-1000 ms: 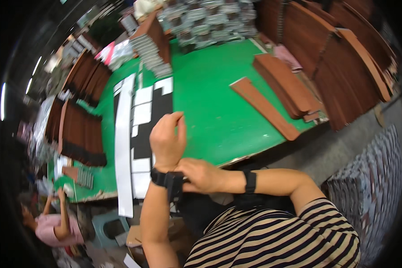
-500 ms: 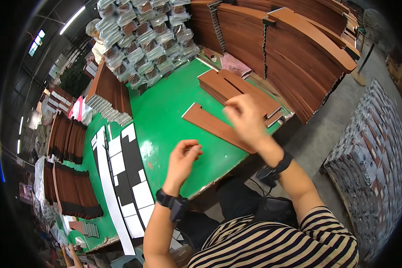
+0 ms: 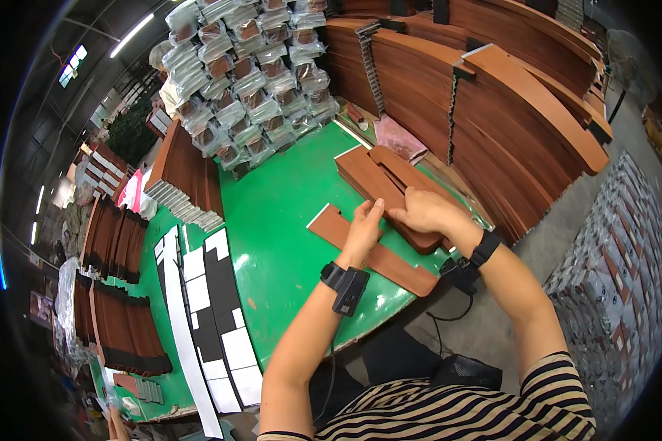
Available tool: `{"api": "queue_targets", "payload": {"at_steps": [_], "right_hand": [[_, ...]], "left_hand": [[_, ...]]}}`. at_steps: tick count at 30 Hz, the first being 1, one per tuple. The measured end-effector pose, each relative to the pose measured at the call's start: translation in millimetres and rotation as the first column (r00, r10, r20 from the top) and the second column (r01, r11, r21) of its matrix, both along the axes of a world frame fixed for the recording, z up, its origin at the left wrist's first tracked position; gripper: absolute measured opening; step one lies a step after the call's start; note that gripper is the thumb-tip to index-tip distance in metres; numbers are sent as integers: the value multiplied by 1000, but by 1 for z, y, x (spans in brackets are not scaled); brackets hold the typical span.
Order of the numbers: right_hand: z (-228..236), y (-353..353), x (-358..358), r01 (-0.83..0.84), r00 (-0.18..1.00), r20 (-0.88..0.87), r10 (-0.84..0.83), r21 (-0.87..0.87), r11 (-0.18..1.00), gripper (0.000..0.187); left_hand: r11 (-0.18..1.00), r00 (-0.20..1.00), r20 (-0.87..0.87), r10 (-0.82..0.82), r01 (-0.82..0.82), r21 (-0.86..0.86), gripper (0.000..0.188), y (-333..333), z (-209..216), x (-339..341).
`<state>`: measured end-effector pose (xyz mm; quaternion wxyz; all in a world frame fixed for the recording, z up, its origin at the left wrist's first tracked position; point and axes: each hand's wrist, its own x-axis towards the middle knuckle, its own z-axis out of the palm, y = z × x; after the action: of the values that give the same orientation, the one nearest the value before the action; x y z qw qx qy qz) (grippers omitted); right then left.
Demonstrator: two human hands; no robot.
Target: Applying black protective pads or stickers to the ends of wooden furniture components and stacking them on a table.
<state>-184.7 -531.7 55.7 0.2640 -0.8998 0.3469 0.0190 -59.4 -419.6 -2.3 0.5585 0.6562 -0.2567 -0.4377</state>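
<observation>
Brown boards point(image 3: 358, 175) by fingers point(image 3: 399, 214), bundles point(image 3: 251, 98) in plastic point(image 3: 207, 50)

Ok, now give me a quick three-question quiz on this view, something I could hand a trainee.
1. True or false: the right hand is on the pink cloth.
2. Multiple choice: what colour is the tabletop?
A) blue
B) green
C) white
3. Fill in the blank: in this view, the ____ hand covers part of the single brown board lying apart from the stacked brown boards.

Key:
1. False; it is at the stacked brown boards.
2. B
3. left; the left hand crosses in front of that board.
</observation>
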Motion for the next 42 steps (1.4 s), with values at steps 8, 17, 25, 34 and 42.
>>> {"api": "queue_targets", "payload": {"at_steps": [8,17,25,34,42], "right_hand": [[-38,3,7,24,906,341,-250,549,835,53],[-38,80,21,-48,681,732,9,32,998,51],[-7,143,42,-151,577,771,269,-223,963,55],[-38,224,50,-488,584,739,337,-12,873,59],[-52,153,59,-675,252,803,540,-254,692,46]], "left_hand": [[947,924,-370,96,-200,-253,79,-10,-3,-2],[938,777,-629,17,-230,-259,34,39,-5,41],[871,865,-486,126,-331,-363,37,119,46,36],[882,831,-403,384,-459,-107,32,223,2,35],[870,747,603,280,-463,170,62,248,-4,38]]}}
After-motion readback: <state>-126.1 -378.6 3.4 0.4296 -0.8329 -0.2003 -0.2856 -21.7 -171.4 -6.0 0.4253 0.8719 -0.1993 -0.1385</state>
